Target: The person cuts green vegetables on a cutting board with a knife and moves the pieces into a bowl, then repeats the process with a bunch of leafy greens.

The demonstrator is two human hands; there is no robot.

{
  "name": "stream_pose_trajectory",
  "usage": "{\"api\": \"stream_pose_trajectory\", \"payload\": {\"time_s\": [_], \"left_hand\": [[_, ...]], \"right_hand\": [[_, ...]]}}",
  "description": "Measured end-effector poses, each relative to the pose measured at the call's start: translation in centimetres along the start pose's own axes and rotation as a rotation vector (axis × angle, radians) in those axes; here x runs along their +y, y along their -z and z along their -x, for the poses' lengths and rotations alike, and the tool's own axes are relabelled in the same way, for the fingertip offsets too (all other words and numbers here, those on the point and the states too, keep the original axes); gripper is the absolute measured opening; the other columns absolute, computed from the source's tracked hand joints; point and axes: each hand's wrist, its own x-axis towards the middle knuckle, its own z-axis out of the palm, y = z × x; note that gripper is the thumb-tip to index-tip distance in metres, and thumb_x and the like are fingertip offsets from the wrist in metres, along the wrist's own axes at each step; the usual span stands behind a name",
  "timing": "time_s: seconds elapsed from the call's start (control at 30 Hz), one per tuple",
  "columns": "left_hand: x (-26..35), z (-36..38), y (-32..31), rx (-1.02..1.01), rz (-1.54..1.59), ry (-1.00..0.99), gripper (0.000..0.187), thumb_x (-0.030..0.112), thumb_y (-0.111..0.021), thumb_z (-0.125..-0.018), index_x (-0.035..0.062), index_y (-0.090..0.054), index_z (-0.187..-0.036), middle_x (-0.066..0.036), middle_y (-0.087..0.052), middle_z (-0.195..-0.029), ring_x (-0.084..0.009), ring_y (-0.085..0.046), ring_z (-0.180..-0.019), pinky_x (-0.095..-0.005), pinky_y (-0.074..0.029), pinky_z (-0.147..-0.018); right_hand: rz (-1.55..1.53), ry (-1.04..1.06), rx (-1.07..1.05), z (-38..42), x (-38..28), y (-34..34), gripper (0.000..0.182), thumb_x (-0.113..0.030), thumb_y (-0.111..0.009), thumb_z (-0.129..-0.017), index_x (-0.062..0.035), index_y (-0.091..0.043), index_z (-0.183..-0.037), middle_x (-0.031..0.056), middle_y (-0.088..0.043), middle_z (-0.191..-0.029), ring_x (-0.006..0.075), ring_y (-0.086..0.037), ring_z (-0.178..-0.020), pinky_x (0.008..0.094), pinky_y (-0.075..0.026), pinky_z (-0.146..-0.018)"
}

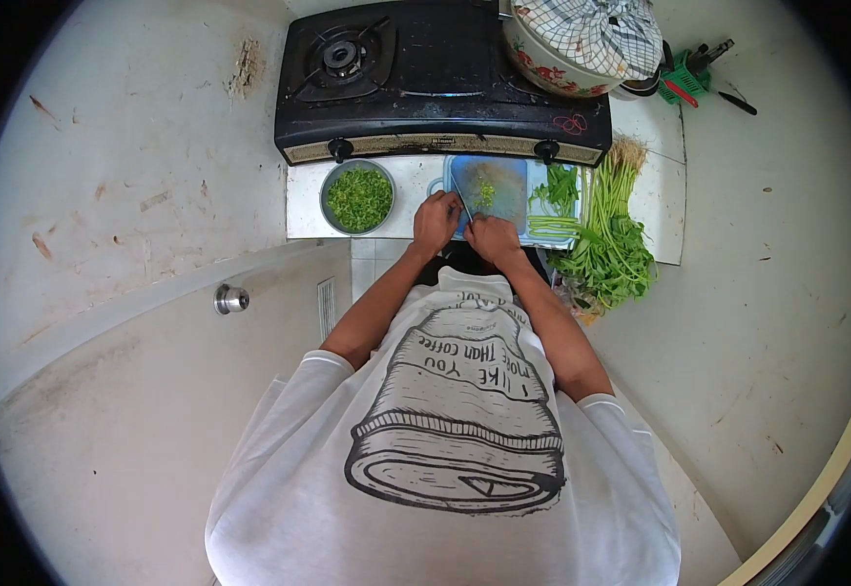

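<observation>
My right hand (494, 238) is closed around the handle of a knife (460, 192), whose thin blade points away from me over the left part of a blue cutting board (510, 195). My left hand (437, 221) is beside the blade at the board's near left edge, its fingers curled; what they pinch, if anything, is hidden. A small scatter of chopped greens (485, 192) lies on the board's worn grey area. Further right on the board are leaf pieces (558, 186) and cut green stalks (548, 226). To the left stands a round bowl (325, 202) filled with chopped greens (359, 197).
A black two-burner stove (445, 93) stands behind the board, carrying a cloth-covered pot (552, 73) at right. A large bunch of leafy greens with roots (613, 225) lies right of the board. A green basket (679, 78) holds utensils. A door knob (232, 299) juts out at left.
</observation>
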Motion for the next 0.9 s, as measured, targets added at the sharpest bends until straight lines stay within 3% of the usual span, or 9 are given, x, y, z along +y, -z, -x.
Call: {"api": "stream_pose_trajectory", "payload": {"time_s": [0.07, 0.37, 0.57, 0.9], "left_hand": [[-0.1, 0.0, -0.1, 0.008, 0.014, 0.014, 0.007, 0.009, -0.071, -0.086, 0.0074, -0.073, -0.093, -0.013, -0.071, -0.090, -0.0324, -0.069, -0.082, -0.0438, -0.055, -0.075], [0.0, 0.1, -0.1, -0.001, -0.001, -0.029, 0.010, 0.005, -0.069, -0.086, 0.0069, -0.071, -0.096, -0.014, -0.068, -0.089, -0.0368, -0.068, -0.086, -0.0465, -0.055, -0.079], [0.2, 0.3, 0.1, -0.009, -0.086, -0.058, 0.012, 0.008, -0.069, -0.089, 0.0078, -0.074, -0.099, -0.013, -0.070, -0.097, -0.0360, -0.070, -0.090, -0.0453, -0.057, -0.080], [0.0, 0.0, 0.0, -0.020, -0.107, -0.099, 0.009, 0.008, -0.069, -0.088, 0.0052, -0.073, -0.096, -0.014, -0.069, -0.096, -0.0372, -0.070, -0.088, -0.0461, -0.057, -0.080]], "right_hand": [[0.005, 0.009, -0.004, -0.1, 0.0, -0.1, 0.041, -0.037, -0.052, -0.103, -0.0003, -0.070, -0.098, 0.0238, -0.075, -0.084, 0.0404, -0.075, -0.082, 0.0504, -0.060, -0.080], [0.001, -0.031, 0.014, 0.5, 0.1, 0.1, 0.039, -0.037, -0.052, -0.103, -0.0025, -0.071, -0.100, 0.0224, -0.076, -0.087, 0.0388, -0.076, -0.082, 0.0506, -0.060, -0.077], [-0.044, -0.018, 0.056, 0.9, 0.4, 0.1, 0.041, -0.038, -0.052, -0.104, -0.0009, -0.069, -0.099, 0.0256, -0.074, -0.081, 0.0438, -0.074, -0.079, 0.0532, -0.058, -0.076], [-0.007, -0.004, 0.029, 1.0, 0.3, -0.4, 0.038, -0.035, -0.055, -0.101, -0.0009, -0.071, -0.096, 0.0239, -0.074, -0.081, 0.0408, -0.075, -0.078, 0.0528, -0.060, -0.075]]}}
